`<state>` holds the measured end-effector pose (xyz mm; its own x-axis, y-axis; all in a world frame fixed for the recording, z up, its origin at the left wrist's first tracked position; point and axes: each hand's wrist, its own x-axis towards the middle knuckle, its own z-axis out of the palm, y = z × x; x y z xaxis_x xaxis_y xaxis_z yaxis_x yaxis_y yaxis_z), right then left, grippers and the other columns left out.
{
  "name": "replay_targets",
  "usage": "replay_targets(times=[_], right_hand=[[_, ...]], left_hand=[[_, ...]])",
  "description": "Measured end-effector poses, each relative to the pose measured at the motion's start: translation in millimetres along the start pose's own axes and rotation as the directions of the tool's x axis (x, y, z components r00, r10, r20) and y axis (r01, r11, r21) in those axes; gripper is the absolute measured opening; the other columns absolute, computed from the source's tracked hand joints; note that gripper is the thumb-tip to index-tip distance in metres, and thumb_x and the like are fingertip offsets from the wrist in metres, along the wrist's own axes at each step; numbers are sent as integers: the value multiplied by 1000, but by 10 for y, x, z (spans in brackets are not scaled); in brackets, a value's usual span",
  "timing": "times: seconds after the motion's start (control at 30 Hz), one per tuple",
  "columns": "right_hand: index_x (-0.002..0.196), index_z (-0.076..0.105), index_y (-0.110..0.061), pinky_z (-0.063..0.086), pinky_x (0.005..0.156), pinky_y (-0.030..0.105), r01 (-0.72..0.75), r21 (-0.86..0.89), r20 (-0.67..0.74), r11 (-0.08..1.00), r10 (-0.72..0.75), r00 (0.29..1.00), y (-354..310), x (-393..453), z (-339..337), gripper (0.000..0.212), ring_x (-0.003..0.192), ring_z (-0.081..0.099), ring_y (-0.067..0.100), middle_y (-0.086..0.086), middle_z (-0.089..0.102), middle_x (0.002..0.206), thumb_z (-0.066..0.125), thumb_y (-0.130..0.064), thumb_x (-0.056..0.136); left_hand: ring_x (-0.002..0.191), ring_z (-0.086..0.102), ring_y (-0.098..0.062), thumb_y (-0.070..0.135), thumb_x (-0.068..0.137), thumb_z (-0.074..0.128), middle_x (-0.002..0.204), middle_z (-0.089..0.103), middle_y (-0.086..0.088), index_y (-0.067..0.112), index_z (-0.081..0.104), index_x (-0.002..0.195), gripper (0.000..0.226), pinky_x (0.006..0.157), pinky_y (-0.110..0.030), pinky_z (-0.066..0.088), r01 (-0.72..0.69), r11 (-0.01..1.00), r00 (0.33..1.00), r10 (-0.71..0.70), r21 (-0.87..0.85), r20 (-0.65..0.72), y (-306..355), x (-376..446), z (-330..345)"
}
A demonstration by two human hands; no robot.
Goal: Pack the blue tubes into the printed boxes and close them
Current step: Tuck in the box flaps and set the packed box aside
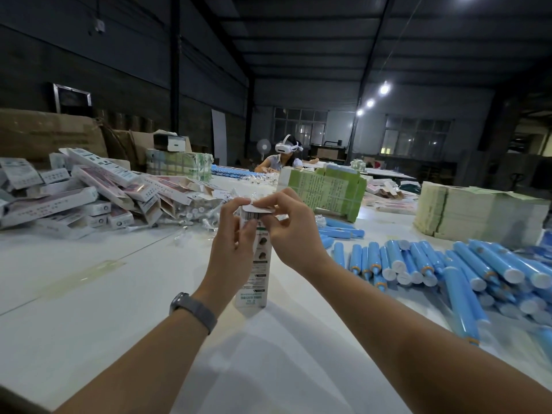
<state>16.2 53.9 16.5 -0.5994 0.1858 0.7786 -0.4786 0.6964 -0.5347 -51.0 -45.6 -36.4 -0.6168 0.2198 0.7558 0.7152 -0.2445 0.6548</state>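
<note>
— Wristband (193, 309) nearest, strapped on the left forearm. Beyond it?

— Printed box (256, 264), standing upright on the white table (89, 294), gripped by both hands.

— Left hand (231, 249)?

— Curled round the box's left side, thumb and fingertips pinching the top flap (258, 208).

— Right hand (294, 231)?

— Pinching the same flap from the box's right; flap half folded over the opening. Cannot tell whether a tube sits inside.

— Right of the box?

— Blue tubes (448, 267), heaped loose on the table, white caps mostly toward the camera.

— Left of the box?

— Pile of printed cartons (89, 192), jumbled, farther back.

— Behind the box?

— Green bundled stack (325, 189), then pale stacked sheets (478, 213) off to its right. Farthest, a seated person wearing a white headset (286, 147).
</note>
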Motion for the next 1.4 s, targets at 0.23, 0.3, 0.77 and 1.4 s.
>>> replay_targets(times=[0.23,0.3,0.77,1.4], right_hand=[[90,68,-16,54,80,28,-36,11,62,999,35,997,-61,35,-50,16,96,59,15,-4,55,97,63,-1,87],[90,68,-16,53,85,30,-80,89,82,993,73,994,-54,12,-52,10,101,59,15,-4,57,102,61,-8,88],[90,66,-24,53,87,52,-112,141,37,984,108,994,-31,30,9,17,93,64,31,1,61,103,65,-8,93],[98,69,-7,58,77,32,-153,345,-8,926,166,986,19,-40,50,12,93,67,30,15,60,106,57,-9,98]], left_hand=[[64,59,-13,4,105,43,83,61,-6,40,45,116,38,59,-34,49,5,999,1000,-5,-33,-1,25,-23,6],[61,57,-10,2,104,42,78,60,10,39,45,116,38,56,-30,47,-4,1000,1000,4,-22,-7,22,-21,8],[83,69,-17,13,107,40,96,64,2,39,45,115,28,69,-36,56,-22,1000,1000,22,-20,8,73,-31,7],[78,68,-28,45,97,45,93,63,-11,49,51,105,11,68,-48,58,14,983,1000,-12,-184,11,137,-6,19]])
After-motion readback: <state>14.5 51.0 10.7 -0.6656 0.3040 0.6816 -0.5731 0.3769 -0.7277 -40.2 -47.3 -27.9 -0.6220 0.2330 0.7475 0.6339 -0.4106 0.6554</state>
